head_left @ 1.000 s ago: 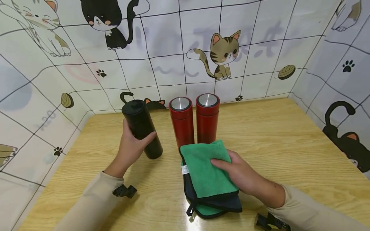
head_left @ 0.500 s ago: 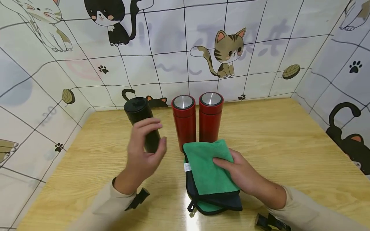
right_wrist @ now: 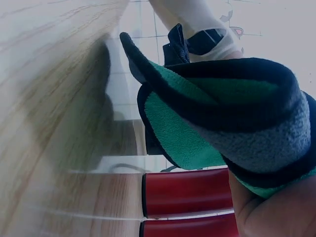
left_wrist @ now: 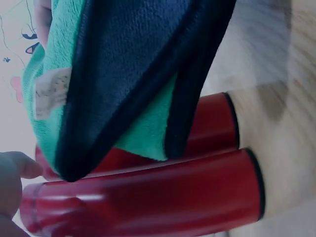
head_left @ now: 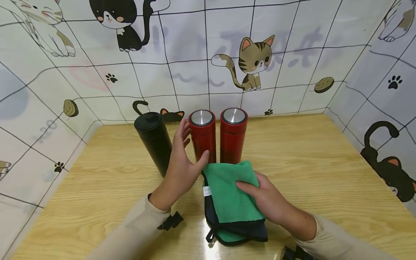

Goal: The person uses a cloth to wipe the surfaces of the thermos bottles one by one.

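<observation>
A green cloth (head_left: 232,195) with dark blue backing and black edging, folded over, is pinched by my right hand (head_left: 271,198) in front of the red bottles. My left hand (head_left: 182,162) is spread at the left side of the nearer-left red thermos bottle (head_left: 203,137), thumb in front and fingers behind, not wrapped round it. A second red thermos bottle (head_left: 234,135) stands just to its right; both have silver-topped lids. Left of my hand stands a black thermos bottle (head_left: 152,141), its lower part hidden by the hand. The cloth hides the red bottles' bases in the head view.
All three bottles stand on a wood-grain table (head_left: 308,151). A white wall covering (head_left: 182,43) with cartoon cats and grid lines rises behind the table and on both sides. Small black devices (head_left: 170,221) are strapped at the wrists.
My left hand has let go of the black bottle and moved right to the left red bottle. The black bottle stays upright where it was. My right hand keeps holding the cloth nearly still.
</observation>
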Motion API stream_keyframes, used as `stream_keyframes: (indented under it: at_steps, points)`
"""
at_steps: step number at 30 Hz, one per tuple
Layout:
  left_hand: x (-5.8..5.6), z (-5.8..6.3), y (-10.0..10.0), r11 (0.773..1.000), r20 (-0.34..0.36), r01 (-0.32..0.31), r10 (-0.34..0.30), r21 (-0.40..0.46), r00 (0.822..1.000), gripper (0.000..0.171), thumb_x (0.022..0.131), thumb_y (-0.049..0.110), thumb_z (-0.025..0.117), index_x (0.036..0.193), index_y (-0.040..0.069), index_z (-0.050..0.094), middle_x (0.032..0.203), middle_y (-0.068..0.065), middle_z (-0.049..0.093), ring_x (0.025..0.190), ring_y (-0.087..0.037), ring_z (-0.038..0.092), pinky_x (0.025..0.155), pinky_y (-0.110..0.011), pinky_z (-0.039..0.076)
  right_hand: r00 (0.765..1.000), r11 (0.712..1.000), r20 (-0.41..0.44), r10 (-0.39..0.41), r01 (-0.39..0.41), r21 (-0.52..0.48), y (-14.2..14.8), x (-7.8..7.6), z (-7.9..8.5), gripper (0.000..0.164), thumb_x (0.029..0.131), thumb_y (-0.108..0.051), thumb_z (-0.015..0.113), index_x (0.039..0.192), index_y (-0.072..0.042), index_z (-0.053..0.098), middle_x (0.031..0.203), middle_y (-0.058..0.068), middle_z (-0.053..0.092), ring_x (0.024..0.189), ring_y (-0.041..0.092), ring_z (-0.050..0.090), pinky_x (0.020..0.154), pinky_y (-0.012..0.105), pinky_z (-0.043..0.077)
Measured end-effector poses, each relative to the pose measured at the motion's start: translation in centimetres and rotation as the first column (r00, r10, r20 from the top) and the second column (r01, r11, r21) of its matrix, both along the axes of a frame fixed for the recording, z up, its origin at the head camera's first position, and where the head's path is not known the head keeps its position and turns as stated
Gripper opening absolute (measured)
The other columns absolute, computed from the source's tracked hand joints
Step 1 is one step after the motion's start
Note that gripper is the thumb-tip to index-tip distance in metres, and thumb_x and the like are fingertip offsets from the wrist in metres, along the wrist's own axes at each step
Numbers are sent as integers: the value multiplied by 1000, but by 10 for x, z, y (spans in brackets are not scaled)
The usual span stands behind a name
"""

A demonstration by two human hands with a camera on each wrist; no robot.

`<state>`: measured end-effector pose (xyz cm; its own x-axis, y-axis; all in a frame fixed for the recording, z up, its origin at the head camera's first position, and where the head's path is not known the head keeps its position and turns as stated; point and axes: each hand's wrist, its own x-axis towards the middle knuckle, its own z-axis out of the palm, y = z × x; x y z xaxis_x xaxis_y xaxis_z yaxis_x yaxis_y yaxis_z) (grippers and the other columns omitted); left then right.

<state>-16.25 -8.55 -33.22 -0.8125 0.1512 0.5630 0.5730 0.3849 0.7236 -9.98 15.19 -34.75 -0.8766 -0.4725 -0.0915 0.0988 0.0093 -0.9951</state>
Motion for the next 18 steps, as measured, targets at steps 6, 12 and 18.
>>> stream_keyframes:
  at_steps: [6,12,18]
  points:
    - [-18,-11,3,996,208,44,-59,75,976,101,88,20,77,160,27,5,148,-7,41,135,-27,49,108,-48,47,999,1000,-36,12,-12,11,2,0,-1,53,105,-23,50,147,6,36,135,26,55,107,20,68,90,34,58]
    - [-22,-16,2,998,260,11,-28,69,965,88,89,24,76,156,24,19,142,-6,49,130,-27,53,106,-50,49,991,998,-125,-38,44,42,3,-2,5,47,104,-19,52,143,4,42,135,26,55,109,16,68,90,30,57]
    - [-10,-19,1,999,236,36,-41,25,971,86,90,23,76,155,21,20,144,-4,49,131,-26,53,107,-49,48,956,986,-263,-128,151,68,9,2,13,41,104,-13,50,141,3,47,134,25,56,109,10,67,88,28,57]
